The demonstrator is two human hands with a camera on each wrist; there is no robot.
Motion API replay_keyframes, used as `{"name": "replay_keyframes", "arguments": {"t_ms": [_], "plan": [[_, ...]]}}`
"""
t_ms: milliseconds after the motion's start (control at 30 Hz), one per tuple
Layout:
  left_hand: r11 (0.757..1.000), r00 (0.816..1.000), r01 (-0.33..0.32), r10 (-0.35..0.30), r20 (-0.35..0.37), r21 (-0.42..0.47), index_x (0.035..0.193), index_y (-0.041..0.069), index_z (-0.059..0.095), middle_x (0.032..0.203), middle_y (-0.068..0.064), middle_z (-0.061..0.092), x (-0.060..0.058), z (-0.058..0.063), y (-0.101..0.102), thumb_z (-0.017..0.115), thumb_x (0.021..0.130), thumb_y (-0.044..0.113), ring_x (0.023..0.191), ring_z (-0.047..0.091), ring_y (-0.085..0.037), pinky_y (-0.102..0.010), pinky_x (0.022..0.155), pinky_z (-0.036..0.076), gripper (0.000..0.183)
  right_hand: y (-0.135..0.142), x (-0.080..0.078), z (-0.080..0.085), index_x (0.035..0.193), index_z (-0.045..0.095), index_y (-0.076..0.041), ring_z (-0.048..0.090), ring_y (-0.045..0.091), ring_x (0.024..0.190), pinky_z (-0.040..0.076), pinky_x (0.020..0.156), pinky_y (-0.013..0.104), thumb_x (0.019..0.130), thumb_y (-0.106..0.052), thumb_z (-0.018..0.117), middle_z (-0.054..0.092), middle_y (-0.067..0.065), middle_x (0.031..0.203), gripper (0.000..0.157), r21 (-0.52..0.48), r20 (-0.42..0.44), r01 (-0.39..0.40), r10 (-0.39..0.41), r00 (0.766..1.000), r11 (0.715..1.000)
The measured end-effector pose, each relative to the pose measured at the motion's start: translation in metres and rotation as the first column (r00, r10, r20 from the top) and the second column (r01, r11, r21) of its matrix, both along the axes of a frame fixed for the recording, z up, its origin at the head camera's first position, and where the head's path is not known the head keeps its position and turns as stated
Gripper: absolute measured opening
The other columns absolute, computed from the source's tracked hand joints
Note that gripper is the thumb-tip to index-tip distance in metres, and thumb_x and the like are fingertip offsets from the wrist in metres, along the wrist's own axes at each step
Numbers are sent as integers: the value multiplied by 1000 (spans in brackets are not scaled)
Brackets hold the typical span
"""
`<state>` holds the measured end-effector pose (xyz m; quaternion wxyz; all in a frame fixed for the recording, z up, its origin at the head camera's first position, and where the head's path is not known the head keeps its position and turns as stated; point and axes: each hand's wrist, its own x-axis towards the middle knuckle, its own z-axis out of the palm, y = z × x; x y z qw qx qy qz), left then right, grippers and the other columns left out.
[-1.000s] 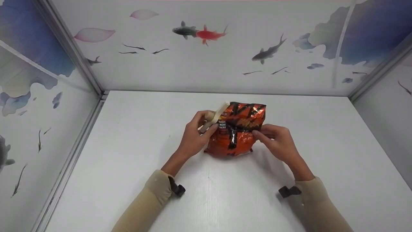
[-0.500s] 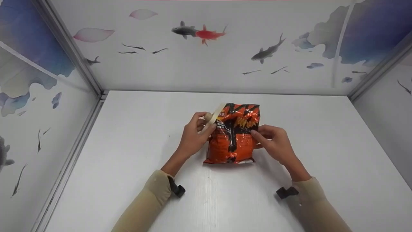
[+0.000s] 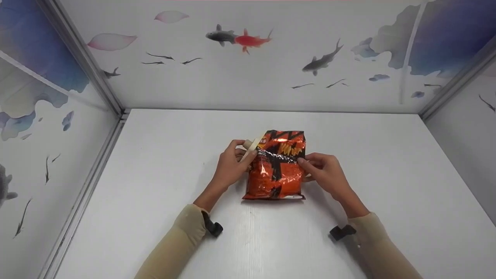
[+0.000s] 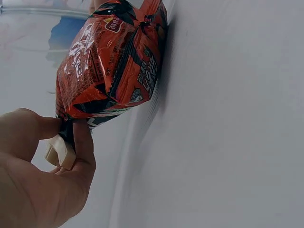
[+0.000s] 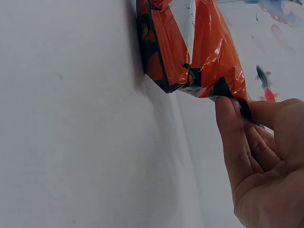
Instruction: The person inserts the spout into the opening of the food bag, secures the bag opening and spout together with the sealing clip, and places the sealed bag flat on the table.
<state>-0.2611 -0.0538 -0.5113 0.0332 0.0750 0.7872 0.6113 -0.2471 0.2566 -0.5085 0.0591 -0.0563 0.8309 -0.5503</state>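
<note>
An orange and black snack bag (image 3: 277,174), crinkled and shiny, stands upright between both hands, its lower edge at the tabletop. On its left side my left hand (image 3: 229,166) pinches the edge of the bag between thumb and fingers. That same hand also holds a cream plastic bag clip (image 3: 254,145), a long bar that slants along the bag's upper left side. The left wrist view shows the end of the clip (image 4: 65,153) tucked in the curled fingers, below the pinched edge. Opposite, my right hand (image 3: 327,172) pinches the bag's right edge with thumb and fingertips.
The white tabletop (image 3: 174,139) spreads around the bag. A back wall (image 3: 248,85) with printed fish and side panels in metal frames enclose it. Each wrist carries a small black camera (image 3: 213,226) on a strap.
The bag has moved left and toward the person, and its front has tipped more upright. Both hands kept their hold on its edges; the right hand shifted left with it.
</note>
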Motion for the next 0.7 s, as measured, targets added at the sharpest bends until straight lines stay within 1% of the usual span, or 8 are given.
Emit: {"name": "replay_keyframes", "arguments": {"t_ms": [133,300,433,567,700], "plan": [[998,1000,-17,19,20,-66,151,8,51,123,-11,78,0,0,0,69,108,37,108,78,-21,-35,84,66,55,2,-2,-2,123,77,-4,79,20,85,68,76,37,104,-40,75,83,12,104,41,-7,40,1,-1,999,1000],[988,998,-39,45,42,-151,155,8,51,129,-12,75,-1,-2,0,66,109,38,116,76,-25,-40,93,65,57,4,-1,-3,123,76,-1,79,19,82,69,77,37,106,-35,73,82,10,101,38,-39,68,-21,24,997,999],[977,997,-50,61,47,-208,155,8,52,131,-12,72,-2,-4,1,64,109,40,116,74,-25,-41,93,65,57,4,0,-2,123,76,0,79,20,81,69,79,37,107,-36,72,82,10,98,39,-53,75,-38,42,996,998],[973,997,-56,67,40,-222,153,7,54,128,-12,72,-2,-4,1,63,110,39,112,73,-24,-40,89,64,54,4,-1,-2,123,76,-2,79,22,83,69,79,36,107,-40,70,82,10,98,41,-37,78,-41,44,996,998],[972,997,-61,72,42,-226,151,7,55,127,-13,72,-1,-5,-1,62,110,39,112,73,-24,-40,89,64,52,5,-1,-5,123,77,-2,79,22,84,68,79,35,107,-41,70,82,10,98,43,-26,81,-40,42,996,999]]}}
